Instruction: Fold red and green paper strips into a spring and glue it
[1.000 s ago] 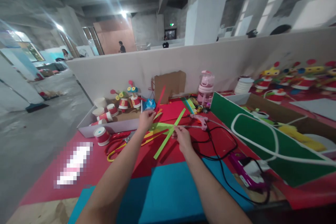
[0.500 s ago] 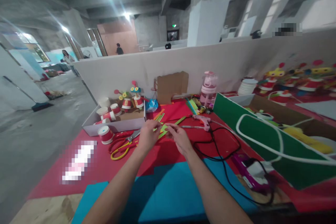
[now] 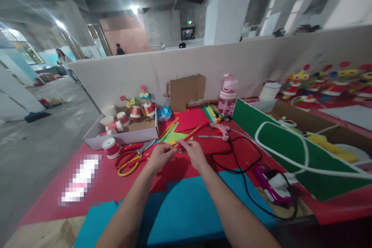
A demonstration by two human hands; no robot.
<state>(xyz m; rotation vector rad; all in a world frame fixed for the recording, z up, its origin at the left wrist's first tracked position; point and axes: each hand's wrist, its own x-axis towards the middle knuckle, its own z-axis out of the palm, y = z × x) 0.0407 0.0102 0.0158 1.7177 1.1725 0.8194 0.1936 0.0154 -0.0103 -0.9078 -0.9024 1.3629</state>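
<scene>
My left hand (image 3: 159, 156) and my right hand (image 3: 194, 152) meet over the red table sheet (image 3: 110, 180), both pinching a thin red paper strip (image 3: 190, 135) that runs up to the right from my fingers. Just beyond them lies a loose pile of green, yellow and orange paper strips (image 3: 172, 133). Red and yellow scissors (image 3: 131, 158) lie left of my left hand. A pink glue gun (image 3: 221, 130) rests right of the strips, its black cable (image 3: 238, 162) looping toward me.
A white box (image 3: 123, 138) with red paper-cup figures stands at the back left; one cup (image 3: 111, 148) sits in front of it. Blue foam sheets (image 3: 186, 209) lie near me. A purple power strip (image 3: 271, 186), a green board (image 3: 290, 159), a pink bottle (image 3: 227, 93) and a partition wall (image 3: 247, 66) surround the work spot.
My hands dropped the long green strips onto the pile and drew closer to me. They now pinch a thin red strip between them.
</scene>
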